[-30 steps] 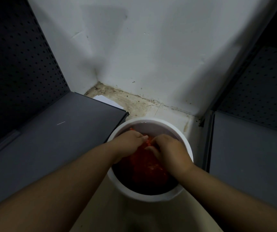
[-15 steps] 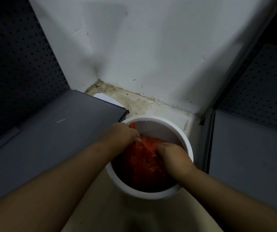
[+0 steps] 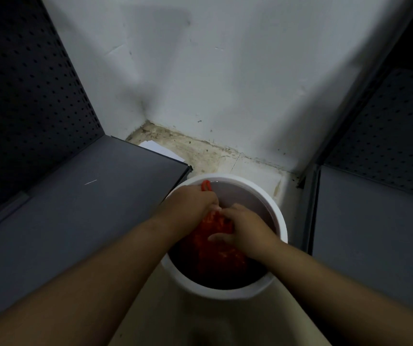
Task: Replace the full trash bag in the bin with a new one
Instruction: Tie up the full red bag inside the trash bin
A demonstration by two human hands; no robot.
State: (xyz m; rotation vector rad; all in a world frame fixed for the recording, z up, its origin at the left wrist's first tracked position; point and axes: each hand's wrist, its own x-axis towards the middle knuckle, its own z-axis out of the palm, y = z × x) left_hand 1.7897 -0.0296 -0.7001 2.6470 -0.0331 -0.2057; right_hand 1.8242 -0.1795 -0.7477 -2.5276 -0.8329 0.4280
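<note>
A round white bin (image 3: 279, 216) stands on the pale floor in a corner. Inside it lies a red trash bag (image 3: 215, 250), bunched up and sunk below the rim. My left hand (image 3: 190, 206) is closed on the bag's top at the bin's far left rim, and a red loop (image 3: 206, 186) sticks out above the knuckles. My right hand (image 3: 245, 228) grips the bag just to the right, fingers curled into the plastic. Both forearms hide the bin's near left side.
A dark grey shelf (image 3: 80, 201) with a pegboard back runs along the left, its corner touching the bin. Another grey shelf (image 3: 375, 233) stands on the right. A white sheet (image 3: 158, 148) lies on the dirty floor by the white wall (image 3: 225, 83).
My left hand has pulled the bag's top to the left rim, and the red loop now shows. My right hand has shifted left and closed on the gathered bag beside it.
</note>
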